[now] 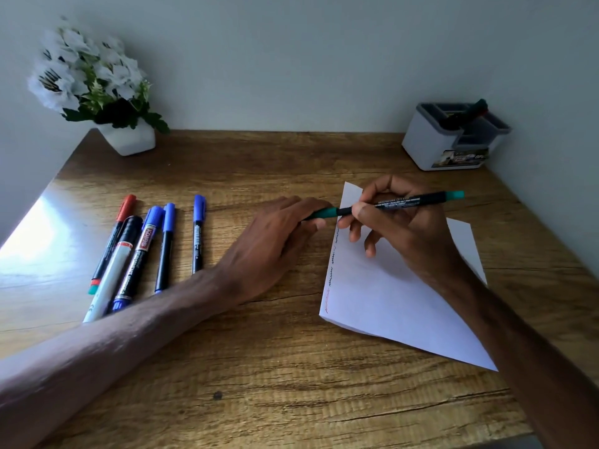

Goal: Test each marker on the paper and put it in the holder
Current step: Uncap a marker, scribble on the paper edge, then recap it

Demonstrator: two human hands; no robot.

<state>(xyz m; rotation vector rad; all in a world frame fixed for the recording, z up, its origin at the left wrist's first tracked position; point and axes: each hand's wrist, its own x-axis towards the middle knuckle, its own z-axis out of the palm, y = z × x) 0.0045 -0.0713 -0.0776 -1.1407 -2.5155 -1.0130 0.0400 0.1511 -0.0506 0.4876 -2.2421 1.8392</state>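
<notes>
Head cam: R grip [408, 228] pinches green marker [405, 201], L grip [275, 234] curled round its half-hidden cap [324, 212].

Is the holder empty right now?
No, a dark marker with a reddish cap leans out of one compartment of the holder.

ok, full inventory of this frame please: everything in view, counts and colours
table: 1, brown wood, under everything
paper: 1, white, right of centre, scribbles along its left edge
green marker: 1, black barrel with green ends, held over the paper's far corner
loose markers: 5, caps three blue, one red, one black, in a row on the left
holder: 1, white and grey, far right
marker in holder: 1, dark, leaning in a compartment
flower pot: 1, white with white flowers, far left
left hand: 1, fingers grip the green marker's left end
right hand: 1, fingers grip its barrel
</notes>
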